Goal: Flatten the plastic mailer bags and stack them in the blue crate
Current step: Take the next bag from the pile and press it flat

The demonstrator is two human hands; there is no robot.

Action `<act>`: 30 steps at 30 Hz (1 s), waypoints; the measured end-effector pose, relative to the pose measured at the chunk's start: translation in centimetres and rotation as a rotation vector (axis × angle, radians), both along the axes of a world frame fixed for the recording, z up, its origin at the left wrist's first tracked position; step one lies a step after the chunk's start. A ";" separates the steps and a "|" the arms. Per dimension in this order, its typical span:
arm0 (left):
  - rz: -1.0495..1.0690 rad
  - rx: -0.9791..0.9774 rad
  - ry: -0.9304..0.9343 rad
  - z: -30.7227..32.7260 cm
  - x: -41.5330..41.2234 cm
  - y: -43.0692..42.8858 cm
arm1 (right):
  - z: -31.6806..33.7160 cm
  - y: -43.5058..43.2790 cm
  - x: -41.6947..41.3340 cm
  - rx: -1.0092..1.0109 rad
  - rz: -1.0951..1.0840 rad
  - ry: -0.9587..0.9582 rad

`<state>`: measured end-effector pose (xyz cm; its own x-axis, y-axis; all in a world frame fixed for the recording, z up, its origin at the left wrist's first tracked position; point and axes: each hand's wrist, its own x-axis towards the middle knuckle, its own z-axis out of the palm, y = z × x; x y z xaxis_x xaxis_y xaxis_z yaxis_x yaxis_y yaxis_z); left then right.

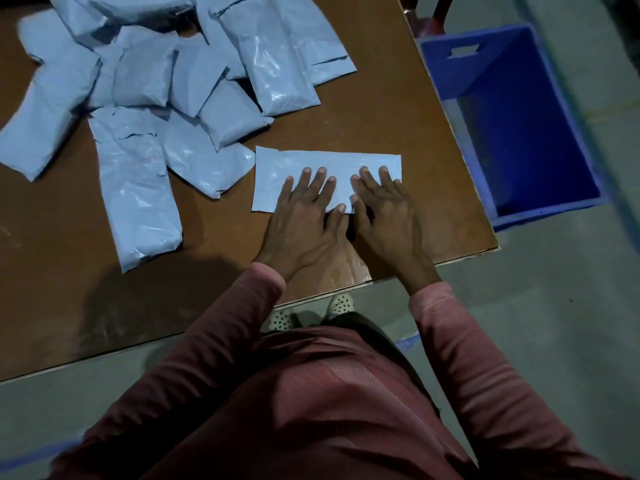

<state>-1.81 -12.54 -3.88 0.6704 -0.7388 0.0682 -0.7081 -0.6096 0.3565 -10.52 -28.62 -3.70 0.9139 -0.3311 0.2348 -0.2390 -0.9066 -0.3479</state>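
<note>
Left hand (304, 216) and right hand (384, 216) lie side by side, fingers straight and spread, pressing one mailer bag (327, 168). It lies smooth, pale blue. Blue crate (512, 140) at three o'clock.

Packing room: heaped mailer bags (138, 81), blue crate (502, 81) (concrete floor (554, 323)).

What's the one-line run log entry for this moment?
step: flattening | left hand: flat on mailer bag | right hand: flat on same bag | blue crate: no bags seen inside

1 flat mailer (329, 164), approx 11 puffy mailers (138, 188), 1 crate (512, 84), 1 table (381, 109).
</note>
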 end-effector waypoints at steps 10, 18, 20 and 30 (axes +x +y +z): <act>0.102 0.110 -0.141 -2.5 3.6 1.3 | -0.4 -0.5 2.9 -0.030 0.025 0.138; 0.093 0.147 -0.105 -2.3 3.8 0.9 | -0.5 -0.3 3.1 -0.078 0.023 0.217; 0.088 0.138 -0.093 -2.2 3.7 1.0 | -0.3 -0.4 3.1 -0.071 0.020 0.236; 0.026 0.141 -0.082 -2.3 3.6 1.4 | 0.0 -0.5 2.7 -0.085 0.037 0.299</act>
